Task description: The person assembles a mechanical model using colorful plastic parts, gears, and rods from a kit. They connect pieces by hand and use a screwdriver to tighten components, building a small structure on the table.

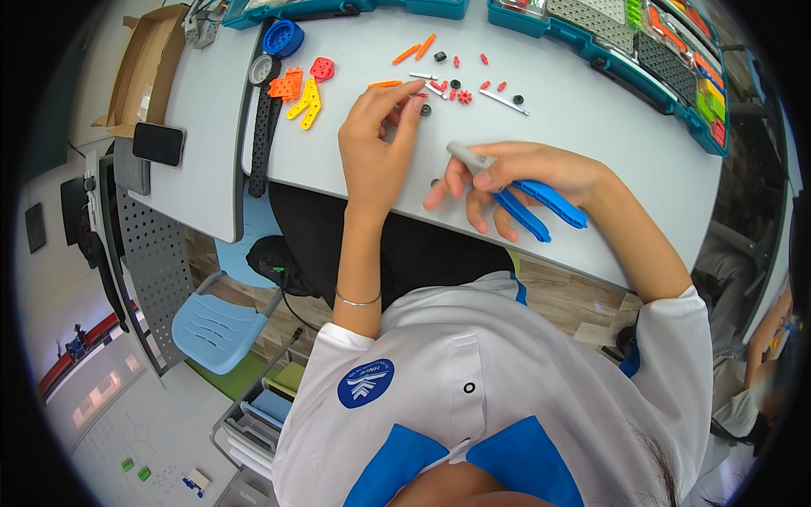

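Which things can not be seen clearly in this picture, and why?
Head view only:
- What the left hand pinches: its fingertips cover it.
- Small black piece near the right hand: fingers hide most of it.
- Blue tool: its head is under the palm.
- Parts case: cut off by the top edge.

The left hand (378, 144) reaches forward from a bare forearm with a thin bangle at the wrist, its fingers curled and the fingertips pinched together at the far end. The right hand (515, 182) lies lower and to the right, palm down, fingers spread and partly closed, with its forearm coming in from a white sleeve.
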The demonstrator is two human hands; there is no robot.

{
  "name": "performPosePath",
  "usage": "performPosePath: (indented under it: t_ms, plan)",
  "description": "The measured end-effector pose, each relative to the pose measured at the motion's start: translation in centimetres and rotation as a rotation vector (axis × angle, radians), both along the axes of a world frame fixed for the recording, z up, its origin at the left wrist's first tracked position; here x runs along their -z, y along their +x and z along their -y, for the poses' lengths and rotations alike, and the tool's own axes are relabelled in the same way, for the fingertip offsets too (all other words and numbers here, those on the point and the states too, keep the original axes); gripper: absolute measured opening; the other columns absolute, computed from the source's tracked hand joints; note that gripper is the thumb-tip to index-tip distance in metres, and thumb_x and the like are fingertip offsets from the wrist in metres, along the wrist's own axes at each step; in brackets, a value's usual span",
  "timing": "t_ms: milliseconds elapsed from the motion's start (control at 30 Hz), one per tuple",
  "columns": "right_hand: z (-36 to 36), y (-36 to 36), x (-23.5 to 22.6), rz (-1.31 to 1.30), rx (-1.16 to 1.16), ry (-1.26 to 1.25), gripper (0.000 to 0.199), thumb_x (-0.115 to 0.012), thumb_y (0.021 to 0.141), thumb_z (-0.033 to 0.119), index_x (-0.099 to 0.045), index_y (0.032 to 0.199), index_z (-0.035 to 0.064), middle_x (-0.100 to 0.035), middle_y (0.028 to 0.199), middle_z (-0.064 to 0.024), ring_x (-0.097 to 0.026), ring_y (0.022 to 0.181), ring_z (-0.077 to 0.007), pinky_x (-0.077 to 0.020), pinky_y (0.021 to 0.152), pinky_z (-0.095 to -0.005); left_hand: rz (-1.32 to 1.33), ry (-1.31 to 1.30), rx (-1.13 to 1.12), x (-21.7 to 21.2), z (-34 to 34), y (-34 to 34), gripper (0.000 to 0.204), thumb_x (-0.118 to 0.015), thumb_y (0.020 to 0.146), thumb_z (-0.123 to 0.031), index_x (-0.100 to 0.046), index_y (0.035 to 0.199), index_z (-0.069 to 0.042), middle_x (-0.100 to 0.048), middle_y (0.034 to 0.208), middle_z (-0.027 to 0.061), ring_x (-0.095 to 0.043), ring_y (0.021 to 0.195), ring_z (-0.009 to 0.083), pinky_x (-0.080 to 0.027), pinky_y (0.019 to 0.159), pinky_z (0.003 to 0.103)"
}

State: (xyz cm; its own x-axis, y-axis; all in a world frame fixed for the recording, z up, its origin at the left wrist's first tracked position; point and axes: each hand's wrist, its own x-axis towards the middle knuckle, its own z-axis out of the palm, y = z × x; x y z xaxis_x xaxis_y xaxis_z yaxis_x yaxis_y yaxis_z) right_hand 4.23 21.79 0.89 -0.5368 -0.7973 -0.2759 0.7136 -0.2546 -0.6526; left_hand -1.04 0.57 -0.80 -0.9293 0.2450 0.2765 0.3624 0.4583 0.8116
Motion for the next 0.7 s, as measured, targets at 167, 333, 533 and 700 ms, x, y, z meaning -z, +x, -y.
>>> performPosePath:
  t_ms: [167, 333, 533, 700]
  plan:
    - [0.2, -0.2, -0.4, -0.072, 0.317, 0.018, 0.042, -0.053, 0.098, 0.022, -0.054, 0.128, -0.0066, -0.054, 0.137, -0.0229, -0.069, 0.105, -0.0283, -0.0618, 0.076, -0.0369, 0.035, 0.09, -0.032, 0.2, 0.5, -0.1, 0.021, -0.066, 0.095, -0.008, -0.075, 0.114, -0.006, -0.068, 0.093, 0.0014, -0.055, 0.075, 0.0065, -0.038, 0.062, 0.022]
    - [0.6, -0.3, -0.7, -0.145, 0.456, 0.026, 0.049, -0.056, 0.096, 0.027, -0.054, 0.132, -0.0063, -0.057, 0.135, -0.0217, -0.07, 0.103, -0.0272, -0.0617, 0.077, -0.0356, -0.034, 0.145, -0.156, -0.6, 0.6, 0.6, 0.023, -0.07, 0.09, -0.012, -0.074, 0.113, -0.009, -0.067, 0.101, 0.0042, -0.058, 0.089, 0.0155, -0.045, 0.073, 0.028]
    - [-1.3, -1.4, 0.2, -0.258, 0.396, -0.061, 0.047, -0.057, 0.091, 0.03, -0.057, 0.123, -0.0043, -0.064, 0.104, -0.016, -0.068, 0.074, -0.0182, -0.0575, 0.061, -0.0287, -0.255, -0.451, 0.099, -1.5, 2.1, 3.6, 0.104, -0.085, 0.071, -0.05, -0.039, 0.153, -0.007, -0.033, 0.157, 0.0199, -0.021, 0.149, 0.0409, -0.024, 0.117, 0.053]
    - [-2.1, -1.6, 0.6, -0.11, 0.572, -0.24, 0.041, -0.054, 0.091, 0.028, -0.055, 0.118, -0.0023, -0.059, 0.093, -0.0114, -0.056, 0.06, -0.0144, -0.0443, 0.051, -0.025, -0.201, -0.605, 0.094, -0.7, 1.2, 1.6, 0.128, -0.081, 0.072, -0.062, -0.014, 0.158, 0.004, -0.013, 0.164, 0.0284, -0.008, 0.154, 0.043, -0.013, 0.122, 0.053]
